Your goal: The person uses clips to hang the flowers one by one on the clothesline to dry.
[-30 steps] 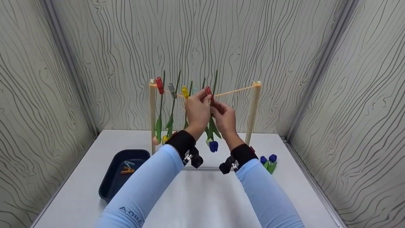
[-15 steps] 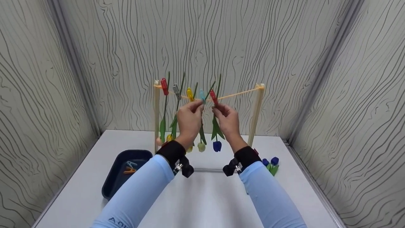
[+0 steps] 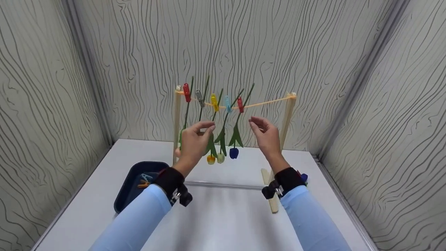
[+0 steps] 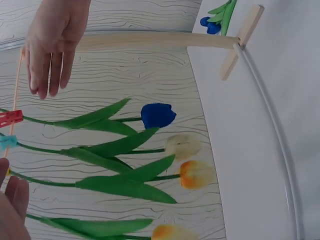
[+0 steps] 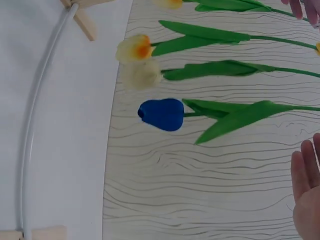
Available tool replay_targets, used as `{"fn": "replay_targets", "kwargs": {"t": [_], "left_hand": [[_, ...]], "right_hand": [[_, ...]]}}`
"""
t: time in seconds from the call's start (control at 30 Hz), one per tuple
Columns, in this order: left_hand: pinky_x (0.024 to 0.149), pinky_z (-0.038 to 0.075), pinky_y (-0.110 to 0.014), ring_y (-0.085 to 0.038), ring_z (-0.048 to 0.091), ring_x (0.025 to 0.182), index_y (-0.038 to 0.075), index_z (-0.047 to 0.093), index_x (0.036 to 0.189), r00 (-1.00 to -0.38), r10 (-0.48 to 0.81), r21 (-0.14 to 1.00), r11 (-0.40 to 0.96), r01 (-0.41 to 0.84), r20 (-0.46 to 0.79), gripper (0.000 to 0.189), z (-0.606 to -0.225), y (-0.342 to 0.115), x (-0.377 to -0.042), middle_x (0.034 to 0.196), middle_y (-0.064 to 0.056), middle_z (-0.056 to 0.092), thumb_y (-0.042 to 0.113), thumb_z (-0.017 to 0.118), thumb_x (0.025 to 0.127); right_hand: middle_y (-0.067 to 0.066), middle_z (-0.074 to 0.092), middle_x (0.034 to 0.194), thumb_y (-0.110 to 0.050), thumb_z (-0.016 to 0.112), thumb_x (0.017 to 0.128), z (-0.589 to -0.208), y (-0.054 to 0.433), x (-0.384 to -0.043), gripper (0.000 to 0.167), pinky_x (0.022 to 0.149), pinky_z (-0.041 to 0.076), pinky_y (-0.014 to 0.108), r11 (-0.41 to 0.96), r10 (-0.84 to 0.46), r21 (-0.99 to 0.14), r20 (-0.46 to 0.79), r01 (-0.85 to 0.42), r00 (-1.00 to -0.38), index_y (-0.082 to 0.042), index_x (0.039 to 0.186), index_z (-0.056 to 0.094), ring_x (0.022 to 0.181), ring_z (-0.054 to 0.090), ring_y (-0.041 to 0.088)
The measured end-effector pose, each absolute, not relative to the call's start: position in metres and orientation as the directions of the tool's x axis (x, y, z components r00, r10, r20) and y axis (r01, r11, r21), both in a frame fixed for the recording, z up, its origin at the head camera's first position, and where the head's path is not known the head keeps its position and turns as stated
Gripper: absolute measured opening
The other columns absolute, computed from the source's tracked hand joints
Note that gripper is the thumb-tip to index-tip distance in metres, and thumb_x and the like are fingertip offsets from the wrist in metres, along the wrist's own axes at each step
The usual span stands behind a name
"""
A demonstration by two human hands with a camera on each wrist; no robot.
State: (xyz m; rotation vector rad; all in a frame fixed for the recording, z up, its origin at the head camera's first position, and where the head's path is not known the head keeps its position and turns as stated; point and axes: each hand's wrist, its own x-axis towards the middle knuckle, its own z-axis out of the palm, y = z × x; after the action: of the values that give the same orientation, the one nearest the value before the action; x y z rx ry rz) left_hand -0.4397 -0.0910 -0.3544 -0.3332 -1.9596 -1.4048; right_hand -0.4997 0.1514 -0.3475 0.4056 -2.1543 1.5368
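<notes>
Several tulips hang upside down from an orange cord (image 3: 264,102), each pinned by a clothespin. At the right end of the row, a red clothespin (image 3: 240,104) pins a blue tulip (image 3: 233,153). Beside it, a light blue clothespin (image 3: 228,103) carries a cream tulip (image 3: 220,158), then a yellow clothespin (image 3: 214,102) an orange-yellow tulip (image 3: 211,159). My left hand (image 3: 196,141) is in front of the left tulips, fingers loosely bent, holding nothing and hiding part of them. My right hand (image 3: 267,136), relaxed, hovers to the right of the blue tulip without touching it.
Wooden posts (image 3: 287,113) hold up the cord at both ends. A dark blue tray (image 3: 122,195) at the left holds a light blue clothespin (image 3: 146,178) and an orange clothespin (image 3: 143,184). More blue tulips (image 4: 214,27) lie on the white table (image 3: 223,223) at the right.
Both hands have let go and moved down and apart, the left leftward, the right rightward. The red clothespin and blue tulip hang free on the cord.
</notes>
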Motion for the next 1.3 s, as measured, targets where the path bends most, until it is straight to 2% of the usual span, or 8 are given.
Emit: {"fn": "replay_targets", "kwargs": {"t": [0.2,0.43,0.67,0.93,1.03,1.17,1.23,1.3], "left_hand": [[0.095,0.066,-0.044,-0.026,0.080,0.108,0.009,0.082,0.121,-0.656,-0.203,0.660,0.470,0.586,0.727,0.020,-0.370,-0.135,-0.427,0.119,-0.010,0.083,0.013,0.077,0.102],[0.115,0.051,-0.057,-0.039,0.061,0.139,0.004,0.081,0.121,-0.586,-0.471,0.748,0.490,0.448,0.659,0.023,-0.393,-0.202,-0.426,0.131,-0.024,0.074,0.013,0.080,0.100],[0.119,0.046,-0.056,-0.043,0.055,0.142,0.000,0.072,0.137,-0.664,-0.503,0.803,0.534,0.265,0.553,0.035,-0.440,-0.254,-0.424,0.145,-0.024,0.068,0.013,0.075,0.104],[0.126,0.038,-0.065,-0.050,0.041,0.154,-0.005,0.053,0.155,-0.846,-0.357,0.766,0.637,0.091,0.397,0.054,-0.497,-0.275,-0.415,0.163,-0.031,0.048,0.008,0.069,0.105],[0.124,0.041,-0.066,-0.054,0.041,0.153,-0.009,0.047,0.157,-0.908,-0.264,0.710,0.702,0.050,0.325,0.059,-0.513,-0.275,-0.415,0.162,-0.036,0.045,0.003,0.068,0.103],[0.121,0.044,-0.067,-0.058,0.042,0.151,-0.014,0.041,0.157,-0.963,-0.170,0.622,0.783,-0.003,0.210,0.066,-0.534,-0.275,-0.413,0.162,-0.041,0.042,0.002,0.069,0.100],[0.121,0.044,-0.067,-0.060,0.041,0.151,-0.016,0.039,0.157,-0.978,-0.139,0.583,0.812,-0.024,0.153,0.068,-0.542,-0.277,-0.412,0.163,-0.043,0.039,0.003,0.070,0.099],[0.120,0.045,-0.068,-0.061,0.041,0.150,-0.018,0.038,0.157,-0.985,-0.125,0.545,0.837,-0.043,0.116,0.070,-0.550,-0.280,-0.410,0.162,-0.045,0.037,0.003,0.071,0.099]], "right_hand": [[0.013,0.080,0.123,-0.016,0.068,0.109,-0.349,0.195,-0.491,0.023,0.093,0.053,0.009,0.452,0.023,-0.697,0.633,-0.557,-0.774,-0.005,0.127,0.076,0.109,0.073,0.007],[0.021,0.081,0.115,-0.011,0.069,0.107,-0.355,0.263,-0.494,0.020,0.088,0.046,0.003,0.578,0.115,-0.624,0.700,-0.525,-0.705,0.001,0.121,0.077,0.092,0.059,-0.018],[0.021,0.079,0.120,-0.016,0.066,0.109,-0.399,0.327,-0.483,0.025,0.086,0.042,0.000,0.650,0.232,-0.667,0.629,-0.363,-0.742,-0.001,0.126,0.076,0.092,0.054,-0.022],[0.024,0.079,0.122,-0.012,0.066,0.108,-0.486,0.376,-0.458,0.024,0.081,0.039,-0.005,0.674,0.350,-0.710,0.549,-0.203,-0.759,0.001,0.126,0.076,0.087,0.047,-0.029],[0.027,0.078,0.123,-0.009,0.065,0.108,-0.518,0.387,-0.449,0.025,0.084,0.048,0.002,0.708,0.317,-0.689,0.502,-0.151,-0.805,0.003,0.128,0.074,0.094,0.067,-0.010],[0.032,0.073,0.130,-0.012,0.059,0.110,-0.550,0.391,-0.434,0.032,0.101,0.062,0.042,0.755,0.248,-0.653,0.363,-0.056,-0.898,0.007,0.134,0.068,0.117,0.073,0.042],[0.035,0.069,0.134,-0.014,0.057,0.111,-0.561,0.393,-0.429,0.035,0.107,0.056,0.062,0.772,0.218,-0.635,0.286,-0.015,-0.933,0.010,0.136,0.064,0.126,0.067,0.051],[0.036,0.067,0.135,-0.014,0.058,0.110,-0.568,0.393,-0.427,0.037,0.109,0.053,0.064,0.785,0.206,-0.618,0.225,0.024,-0.953,0.012,0.136,0.062,0.127,0.064,0.052]]}}
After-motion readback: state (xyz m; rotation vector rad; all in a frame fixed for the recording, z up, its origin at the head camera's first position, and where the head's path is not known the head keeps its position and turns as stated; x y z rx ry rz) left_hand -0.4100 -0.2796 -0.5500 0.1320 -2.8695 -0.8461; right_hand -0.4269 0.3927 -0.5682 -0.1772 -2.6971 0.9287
